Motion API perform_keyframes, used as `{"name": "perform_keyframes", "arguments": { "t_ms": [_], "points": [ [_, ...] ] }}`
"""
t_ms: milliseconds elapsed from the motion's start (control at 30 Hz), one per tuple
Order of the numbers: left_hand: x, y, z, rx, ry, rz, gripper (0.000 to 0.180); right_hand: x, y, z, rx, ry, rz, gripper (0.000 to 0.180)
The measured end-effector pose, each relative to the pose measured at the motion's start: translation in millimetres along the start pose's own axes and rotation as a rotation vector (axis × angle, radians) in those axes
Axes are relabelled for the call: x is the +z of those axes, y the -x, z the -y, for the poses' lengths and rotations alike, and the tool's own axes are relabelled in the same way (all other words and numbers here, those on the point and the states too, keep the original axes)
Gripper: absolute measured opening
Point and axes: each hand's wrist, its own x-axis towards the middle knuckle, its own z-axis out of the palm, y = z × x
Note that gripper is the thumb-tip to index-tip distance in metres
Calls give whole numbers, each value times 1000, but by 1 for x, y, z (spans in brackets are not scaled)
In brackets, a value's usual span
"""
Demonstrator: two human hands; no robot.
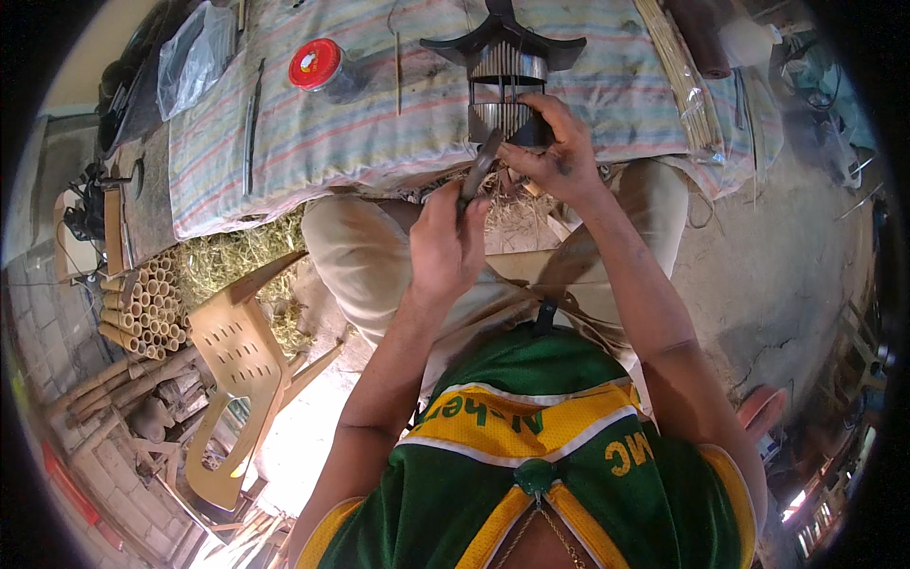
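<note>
A small dark lantern (508, 66) with an upswept, pagoda-like roof stands at the table's near edge. Two bands of thin upright slats ring its body, joined by slim posts. My right hand (561, 152) grips its lower right side, thumb and fingers closed around the base. In my left hand (447, 237) is a short, grey-brown knife-like tool (482, 166), its upper end against or very close to the lantern's lower front. Whether the tip touches cannot be made out.
A striped cloth (313, 156) covers the table. On it lie a red-lidded jar (316, 64), a thin dark rod (253, 128), a thin stick (397, 76) and a bundle of sticks (684, 81). A tan plastic chair (237, 351) and cut bamboo tubes (147, 308) are at left.
</note>
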Motion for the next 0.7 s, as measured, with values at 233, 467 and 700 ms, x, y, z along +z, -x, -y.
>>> {"name": "perform_keyframes", "arguments": {
  "t_ms": [233,467,700],
  "points": [
    [-66,-24,40,-240,-38,-341,19,6,0,8,100,-151,-9,57],
    [-160,-98,105,-239,-867,-281,22,10,-9,36,104,105,2,54],
    [-64,-88,20,390,-310,-112,30,4,-25,65,-50,266,80,54]
  ]
}}
